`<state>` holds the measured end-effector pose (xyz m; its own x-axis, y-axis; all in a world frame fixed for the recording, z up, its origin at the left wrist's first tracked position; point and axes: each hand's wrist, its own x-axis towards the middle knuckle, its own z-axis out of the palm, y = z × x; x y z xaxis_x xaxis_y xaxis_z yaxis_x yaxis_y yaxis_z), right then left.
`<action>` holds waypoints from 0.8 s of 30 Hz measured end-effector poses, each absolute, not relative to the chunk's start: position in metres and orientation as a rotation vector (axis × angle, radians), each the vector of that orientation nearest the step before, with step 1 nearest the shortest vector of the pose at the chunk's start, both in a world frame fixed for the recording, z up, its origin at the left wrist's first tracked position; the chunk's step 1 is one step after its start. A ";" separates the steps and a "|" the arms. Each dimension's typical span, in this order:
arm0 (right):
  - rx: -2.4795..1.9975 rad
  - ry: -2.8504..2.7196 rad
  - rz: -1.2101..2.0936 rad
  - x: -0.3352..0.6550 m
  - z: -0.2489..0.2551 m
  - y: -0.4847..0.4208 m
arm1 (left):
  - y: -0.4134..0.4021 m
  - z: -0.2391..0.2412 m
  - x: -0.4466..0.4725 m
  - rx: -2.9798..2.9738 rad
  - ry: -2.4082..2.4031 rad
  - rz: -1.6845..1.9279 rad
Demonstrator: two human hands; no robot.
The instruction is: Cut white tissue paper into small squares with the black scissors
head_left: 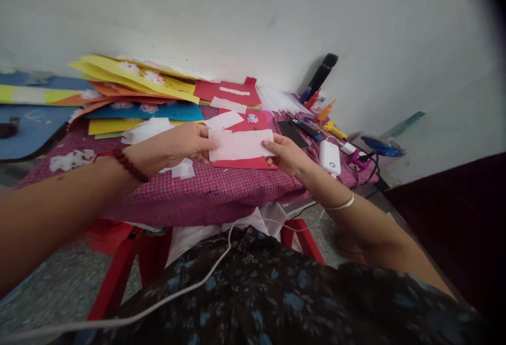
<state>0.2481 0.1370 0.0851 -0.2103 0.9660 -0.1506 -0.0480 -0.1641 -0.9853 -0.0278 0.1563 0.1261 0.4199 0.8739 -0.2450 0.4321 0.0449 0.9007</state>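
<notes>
A pale strip of tissue-like paper (240,145) is stretched level between both hands above the table's front part. At its left end, my left hand (194,142) pinches it between thumb and fingers. My right hand (288,154) grips the other end the same way. Below and behind the strip lies a red paper sheet (256,163), partly covered by it. On the red paper sits a small bluish-white crumpled flower shape (252,118). More white strips (228,104) rest just beyond.
Stacked coloured sheets (146,84) with white flower shapes lie back left. White paper scraps (71,160) are near the left edge. On the right are a phone (292,134), a white power bank (329,156), glue tubes (326,111) and cables. A white cord (213,271) crosses my lap.
</notes>
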 end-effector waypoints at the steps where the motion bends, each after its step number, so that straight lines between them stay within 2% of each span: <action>1: -1.175 -1.263 1.510 0.249 0.085 0.136 | 0.155 0.124 -0.030 1.553 1.199 0.508; 11: -1.472 -1.132 1.472 0.278 0.054 0.145 | 0.192 0.081 0.018 1.499 1.347 0.406; 15: -1.495 -1.095 1.576 0.289 0.045 0.145 | 0.204 0.065 0.019 1.492 1.414 0.275; 17: -1.480 -1.072 1.624 0.295 0.043 0.145 | 0.205 0.062 0.007 1.670 1.417 0.192; 19: -1.465 -1.087 1.646 0.299 0.042 0.143 | 0.202 0.060 -0.007 2.093 1.342 0.167; 22: -1.445 -1.268 1.605 0.301 0.038 0.138 | 0.190 0.056 -0.019 2.747 1.069 0.176; 24: -1.425 -1.451 1.515 0.299 0.034 0.135 | 0.182 0.053 -0.017 2.981 0.865 0.148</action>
